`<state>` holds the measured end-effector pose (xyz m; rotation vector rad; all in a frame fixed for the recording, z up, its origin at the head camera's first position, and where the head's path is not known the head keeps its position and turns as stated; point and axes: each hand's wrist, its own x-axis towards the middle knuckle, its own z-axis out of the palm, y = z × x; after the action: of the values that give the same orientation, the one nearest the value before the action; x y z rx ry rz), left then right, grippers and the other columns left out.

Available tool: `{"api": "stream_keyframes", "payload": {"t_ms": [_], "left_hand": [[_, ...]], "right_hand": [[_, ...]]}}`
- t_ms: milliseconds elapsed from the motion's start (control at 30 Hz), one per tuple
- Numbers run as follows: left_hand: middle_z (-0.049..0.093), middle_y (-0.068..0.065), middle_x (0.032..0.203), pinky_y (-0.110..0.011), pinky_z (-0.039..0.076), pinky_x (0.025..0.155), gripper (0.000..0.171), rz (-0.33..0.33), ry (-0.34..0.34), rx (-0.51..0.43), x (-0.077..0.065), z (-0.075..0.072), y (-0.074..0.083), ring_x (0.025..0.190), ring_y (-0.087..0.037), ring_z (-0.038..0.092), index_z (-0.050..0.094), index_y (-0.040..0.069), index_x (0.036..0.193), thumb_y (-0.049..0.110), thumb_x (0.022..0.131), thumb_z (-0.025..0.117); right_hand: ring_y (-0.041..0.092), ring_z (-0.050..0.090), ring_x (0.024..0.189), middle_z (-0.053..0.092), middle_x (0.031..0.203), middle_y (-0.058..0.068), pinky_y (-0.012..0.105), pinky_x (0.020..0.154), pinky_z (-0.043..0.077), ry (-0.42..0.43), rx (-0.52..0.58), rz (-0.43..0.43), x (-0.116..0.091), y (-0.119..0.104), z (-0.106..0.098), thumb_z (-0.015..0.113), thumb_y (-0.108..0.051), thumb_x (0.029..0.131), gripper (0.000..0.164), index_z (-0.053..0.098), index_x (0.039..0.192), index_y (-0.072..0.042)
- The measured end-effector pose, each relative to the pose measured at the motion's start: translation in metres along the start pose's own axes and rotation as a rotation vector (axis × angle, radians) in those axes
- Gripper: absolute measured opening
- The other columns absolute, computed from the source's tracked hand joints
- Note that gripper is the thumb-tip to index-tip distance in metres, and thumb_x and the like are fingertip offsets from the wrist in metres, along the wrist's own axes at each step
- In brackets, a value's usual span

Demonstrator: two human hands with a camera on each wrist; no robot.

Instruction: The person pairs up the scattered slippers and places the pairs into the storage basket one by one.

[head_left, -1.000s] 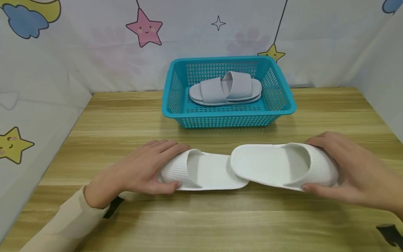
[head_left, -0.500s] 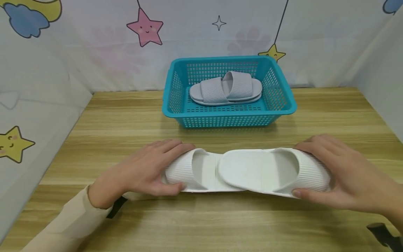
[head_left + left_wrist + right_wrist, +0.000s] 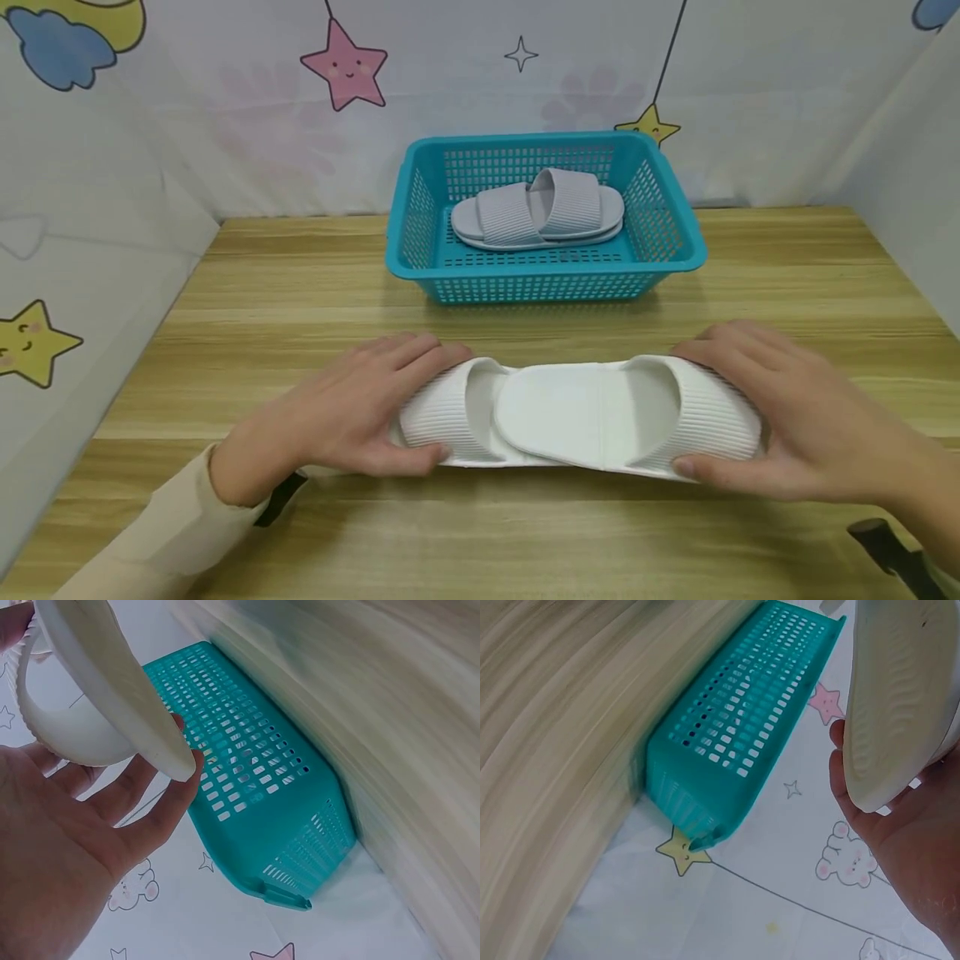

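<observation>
Two white slide slippers with ribbed straps are held end to end over the table in the head view. My left hand grips the left slipper by its toe end, thumb at the near edge and fingers over the far side. By its toe end too, my right hand grips the right slipper. The heel of the right slipper lies over the left one's sole, reaching its strap opening. In the right wrist view the patterned underside of the right slipper shows, raised off the table.
A teal plastic basket stands at the back of the wood-grain table. Inside it lies a pair of pale grey slippers, one partly on the other. White cloth walls with printed stars enclose the back and sides.
My right hand has moved left with its slipper, sliding its heel further over the left slipper. My left hand has shifted slightly right. The basket has stayed put.
</observation>
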<state>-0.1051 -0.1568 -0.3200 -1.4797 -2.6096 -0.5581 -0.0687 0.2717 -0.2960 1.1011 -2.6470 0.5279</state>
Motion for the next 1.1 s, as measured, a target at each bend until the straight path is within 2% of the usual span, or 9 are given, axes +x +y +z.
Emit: {"api": "stream_keyframes", "payload": {"t_ms": [267, 500, 600, 733, 933, 1100], "left_hand": [[0.062, 0.001, 0.130, -0.039, 0.057, 0.087, 0.085, 0.025, 0.010, 0.013, 0.005, 0.002, 0.005, 0.111, -0.016, 0.062, 0.051, 0.011, 0.153, 0.053, 0.084, 0.079], [0.062, 0.001, 0.131, -0.041, 0.057, 0.091, 0.087, -0.003, -0.013, 0.023, 0.006, 0.000, 0.008, 0.113, -0.017, 0.063, 0.049, 0.012, 0.155, 0.054, 0.084, 0.079], [0.062, 0.001, 0.132, -0.041, 0.057, 0.091, 0.088, -0.009, -0.022, 0.021, 0.006, 0.000, 0.009, 0.113, -0.017, 0.063, 0.048, 0.013, 0.156, 0.054, 0.085, 0.079], [0.061, 0.002, 0.132, -0.037, 0.057, 0.084, 0.087, -0.005, -0.023, 0.016, 0.008, 0.000, 0.010, 0.107, -0.014, 0.062, 0.048, 0.013, 0.155, 0.054, 0.085, 0.079], [0.059, 0.000, 0.133, -0.028, 0.055, 0.071, 0.088, -0.008, 0.010, -0.005, 0.011, 0.001, 0.014, 0.095, -0.010, 0.062, 0.047, 0.012, 0.155, 0.053, 0.084, 0.080], [0.058, 0.000, 0.133, -0.026, 0.055, 0.071, 0.089, -0.022, 0.017, -0.023, 0.010, 0.001, 0.017, 0.094, -0.009, 0.061, 0.046, 0.012, 0.156, 0.052, 0.084, 0.081]], "right_hand": [[0.004, 0.053, 0.102, 0.063, 0.119, -0.014, 0.021, 0.080, 0.044, 0.039, 0.020, -0.078, 0.005, -0.001, 0.004, 0.099, -0.054, 0.063, 0.086, 0.067, 0.133, -0.015], [0.008, 0.056, 0.103, 0.063, 0.119, -0.012, 0.023, 0.081, 0.044, 0.072, 0.017, -0.129, 0.008, 0.000, 0.008, 0.095, -0.059, 0.067, 0.086, 0.068, 0.133, -0.013], [0.010, 0.058, 0.104, 0.064, 0.119, -0.011, 0.026, 0.084, 0.045, 0.066, 0.012, -0.133, 0.010, -0.001, 0.009, 0.090, -0.065, 0.073, 0.084, 0.067, 0.134, -0.013], [0.013, 0.059, 0.105, 0.064, 0.120, -0.010, 0.029, 0.086, 0.046, 0.053, 0.014, -0.133, 0.013, -0.002, 0.011, 0.083, -0.071, 0.079, 0.083, 0.066, 0.135, -0.013], [0.010, 0.058, 0.102, 0.064, 0.118, -0.011, 0.030, 0.080, 0.049, 0.058, 0.025, -0.132, 0.018, -0.003, 0.014, 0.088, -0.067, 0.075, 0.083, 0.066, 0.136, -0.015], [0.010, 0.058, 0.102, 0.064, 0.118, -0.010, 0.028, 0.082, 0.048, 0.061, 0.041, -0.146, 0.022, -0.004, 0.016, 0.086, -0.068, 0.077, 0.081, 0.066, 0.135, -0.015]]}}
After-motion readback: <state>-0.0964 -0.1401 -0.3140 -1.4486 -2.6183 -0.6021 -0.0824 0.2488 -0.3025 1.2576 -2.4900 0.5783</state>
